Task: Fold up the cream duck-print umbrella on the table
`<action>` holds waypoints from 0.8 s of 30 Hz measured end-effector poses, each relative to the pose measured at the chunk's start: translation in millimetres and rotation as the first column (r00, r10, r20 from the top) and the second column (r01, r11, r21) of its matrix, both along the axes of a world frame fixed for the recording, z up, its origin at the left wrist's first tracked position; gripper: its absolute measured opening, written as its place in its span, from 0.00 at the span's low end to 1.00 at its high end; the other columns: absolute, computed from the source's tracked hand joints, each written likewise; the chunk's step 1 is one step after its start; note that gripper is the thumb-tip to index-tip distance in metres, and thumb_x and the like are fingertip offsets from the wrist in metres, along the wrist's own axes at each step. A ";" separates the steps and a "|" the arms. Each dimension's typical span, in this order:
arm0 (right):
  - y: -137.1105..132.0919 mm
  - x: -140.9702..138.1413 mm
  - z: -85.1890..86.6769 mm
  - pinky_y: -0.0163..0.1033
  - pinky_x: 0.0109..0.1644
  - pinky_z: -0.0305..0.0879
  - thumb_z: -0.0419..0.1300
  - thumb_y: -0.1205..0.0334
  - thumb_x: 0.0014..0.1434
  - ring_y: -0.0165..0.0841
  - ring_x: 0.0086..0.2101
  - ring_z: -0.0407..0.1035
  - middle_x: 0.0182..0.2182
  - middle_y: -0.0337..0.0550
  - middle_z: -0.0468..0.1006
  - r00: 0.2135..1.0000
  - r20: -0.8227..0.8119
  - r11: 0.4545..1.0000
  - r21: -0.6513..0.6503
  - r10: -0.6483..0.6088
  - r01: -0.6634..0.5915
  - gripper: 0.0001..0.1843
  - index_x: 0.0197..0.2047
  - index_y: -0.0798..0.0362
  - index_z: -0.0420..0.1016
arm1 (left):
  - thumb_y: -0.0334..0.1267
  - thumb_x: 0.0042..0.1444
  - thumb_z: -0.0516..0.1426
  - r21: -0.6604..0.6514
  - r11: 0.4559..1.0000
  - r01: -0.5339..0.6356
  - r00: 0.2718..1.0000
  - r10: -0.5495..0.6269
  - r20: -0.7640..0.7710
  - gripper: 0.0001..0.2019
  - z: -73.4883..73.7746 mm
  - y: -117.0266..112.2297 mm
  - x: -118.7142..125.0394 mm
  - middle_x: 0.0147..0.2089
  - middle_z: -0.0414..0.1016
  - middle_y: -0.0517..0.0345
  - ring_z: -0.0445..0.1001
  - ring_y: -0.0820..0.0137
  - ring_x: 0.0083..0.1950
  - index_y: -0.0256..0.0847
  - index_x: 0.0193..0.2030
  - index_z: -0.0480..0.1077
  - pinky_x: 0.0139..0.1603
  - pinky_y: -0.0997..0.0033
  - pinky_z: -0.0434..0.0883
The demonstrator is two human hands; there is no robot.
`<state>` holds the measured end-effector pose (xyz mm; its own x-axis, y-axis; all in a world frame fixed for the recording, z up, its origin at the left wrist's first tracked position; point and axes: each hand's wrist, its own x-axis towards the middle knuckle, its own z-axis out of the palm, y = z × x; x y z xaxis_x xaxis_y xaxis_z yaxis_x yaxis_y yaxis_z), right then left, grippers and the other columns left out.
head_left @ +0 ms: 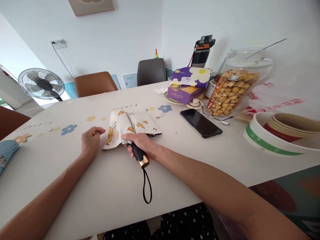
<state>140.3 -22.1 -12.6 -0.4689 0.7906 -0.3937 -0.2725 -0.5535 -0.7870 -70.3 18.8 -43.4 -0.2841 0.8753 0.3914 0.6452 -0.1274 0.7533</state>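
Observation:
A folded umbrella (117, 128) lies on the table in front of me, its canopy loose and unstrapped. The cloth is white with small yellow-orange cartoon prints, and a dark underside shows at the right edge. My right hand (136, 141) is wrapped round the umbrella where the black handle meets the cloth. A gold-coloured cap ends the handle, with a black wrist loop hanging toward me. Just left of the canopy, my left hand (91, 141) rests on the table with fingers curled in. It appears apart from the cloth, and nothing shows in it.
To the right lie a black phone (201, 122), eyeglasses (217, 119), a purple box (183, 93) with a tissue pack on top, a jar of snacks (232, 90), and paper bowls (272, 135). A blue cloth item (8, 153) sits at the left edge. Chairs and a fan (41, 83) stand beyond.

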 end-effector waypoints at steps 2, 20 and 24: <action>-1.0 -0.2 -0.2 0.30 0.14 0.61 0.66 0.59 0.44 0.22 0.17 0.59 0.24 0.38 0.67 1.000 0.017 1.000 0.015 0.006 -0.006 0.15 0.30 0.57 0.66 | 0.31 0.41 0.48 -0.031 0.999 -0.020 0.998 0.022 0.064 0.09 1.5 -0.4 1.1 0.33 0.75 0.60 0.72 0.65 0.40 0.44 0.22 0.68 0.46 0.64 0.66; -1.0 -1.6 -5.5 0.30 0.13 0.62 0.66 0.59 0.43 0.23 0.16 0.60 0.21 0.37 0.68 1.000 0.019 0.998 0.059 0.011 -0.012 0.15 0.29 0.58 0.67 | 0.35 0.44 0.55 -0.169 0.920 0.352 0.844 -0.235 0.482 0.08 12.3 -16.1 42.0 0.28 0.70 0.59 0.70 0.72 0.24 0.37 0.34 0.69 0.27 0.70 0.69; -0.4 -2.1 -6.0 0.30 0.13 0.62 0.65 0.59 0.44 0.23 0.17 0.60 0.21 0.38 0.68 1.000 -0.002 0.998 0.059 0.002 -0.002 0.14 0.29 0.59 0.67 | 0.41 0.47 0.57 -0.098 0.953 0.286 0.837 -0.200 0.509 0.15 13.0 -14.0 45.5 0.36 0.72 0.57 0.72 0.70 0.31 0.41 0.43 0.66 0.29 0.69 0.71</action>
